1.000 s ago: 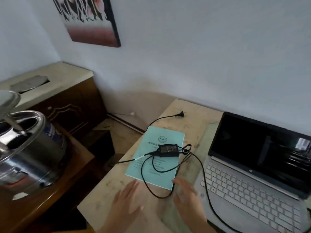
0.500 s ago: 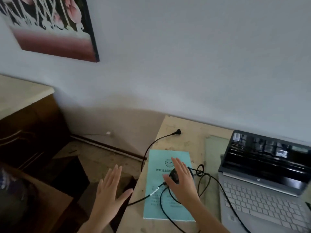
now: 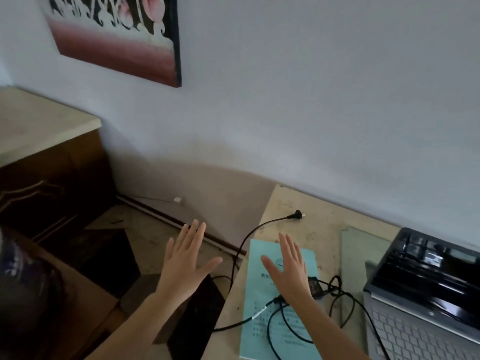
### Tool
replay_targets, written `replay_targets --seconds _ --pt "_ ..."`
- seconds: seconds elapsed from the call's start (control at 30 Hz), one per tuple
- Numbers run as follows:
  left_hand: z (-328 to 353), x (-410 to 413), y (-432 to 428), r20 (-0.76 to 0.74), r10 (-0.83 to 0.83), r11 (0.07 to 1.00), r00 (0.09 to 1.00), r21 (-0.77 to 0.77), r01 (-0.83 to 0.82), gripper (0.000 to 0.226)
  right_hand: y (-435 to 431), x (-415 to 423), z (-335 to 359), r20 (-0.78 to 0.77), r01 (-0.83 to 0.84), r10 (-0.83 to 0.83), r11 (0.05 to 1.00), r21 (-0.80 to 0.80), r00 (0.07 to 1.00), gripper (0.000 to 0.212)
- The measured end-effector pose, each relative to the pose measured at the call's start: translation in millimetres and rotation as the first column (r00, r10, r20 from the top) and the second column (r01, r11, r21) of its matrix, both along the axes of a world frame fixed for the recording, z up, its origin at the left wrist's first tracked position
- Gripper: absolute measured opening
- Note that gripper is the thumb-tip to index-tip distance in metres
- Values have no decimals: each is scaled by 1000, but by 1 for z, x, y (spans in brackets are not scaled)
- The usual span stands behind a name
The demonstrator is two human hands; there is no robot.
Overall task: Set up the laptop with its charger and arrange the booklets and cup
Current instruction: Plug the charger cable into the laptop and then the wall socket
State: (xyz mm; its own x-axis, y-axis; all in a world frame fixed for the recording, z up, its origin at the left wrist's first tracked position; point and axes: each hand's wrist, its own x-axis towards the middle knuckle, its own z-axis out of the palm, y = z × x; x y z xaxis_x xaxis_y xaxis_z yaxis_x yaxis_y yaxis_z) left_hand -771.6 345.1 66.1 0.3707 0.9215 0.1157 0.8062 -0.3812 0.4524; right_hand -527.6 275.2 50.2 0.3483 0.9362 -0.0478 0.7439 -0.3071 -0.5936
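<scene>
Head view: left hand (image 3: 185, 258) spread flat, empty, out past the table's (image 3: 311, 216) left edge. Right hand (image 3: 288, 268) spread flat over the booklet (image 3: 262, 307) near that edge; contact unclear. Charger brick (image 3: 315, 287) just beside the hand, more exposed than half a second ago.

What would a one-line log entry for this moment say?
left hand: open, beside beige stone table | right hand: open, over pale blue paper booklet | black charger brick: on booklet, plug lying loose | silver laptop: open

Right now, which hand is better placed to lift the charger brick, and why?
Right. The right hand hovers open over the charger brick on the booklet; the left hand is off the table.
</scene>
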Motion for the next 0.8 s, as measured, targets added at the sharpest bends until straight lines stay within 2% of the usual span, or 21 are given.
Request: replay_targets --seconds 0.13,0.23,0.4,0.57,0.7,0.8 --pt "-10 15 55 -26 -94 994 995 48 95 94 33 -5 -17 14 44 -44 998 -32 999 96" --pt "-29 40 115 -19 -216 976 976 32 217 90 69 0 -37 52 166 -162 983 -77 985 87" --pt "-67 85 182 -41 -437 899 898 -28 436 91 118 5 -66 129 359 -338 909 -214 932 83" --pt "-81 131 229 -30 -541 838 840 -99 537 87 159 26 -73 122 559 -546 802 -210 829 88" --pt "-90 174 230 -47 -637 768 769 -120 629 87 151 39 -73 154 568 -547 800 -194 823 106" --pt "-96 210 221 -29 -671 733 741 -183 656 87 134 50 -69 155 581 -560 794 -180 814 109"
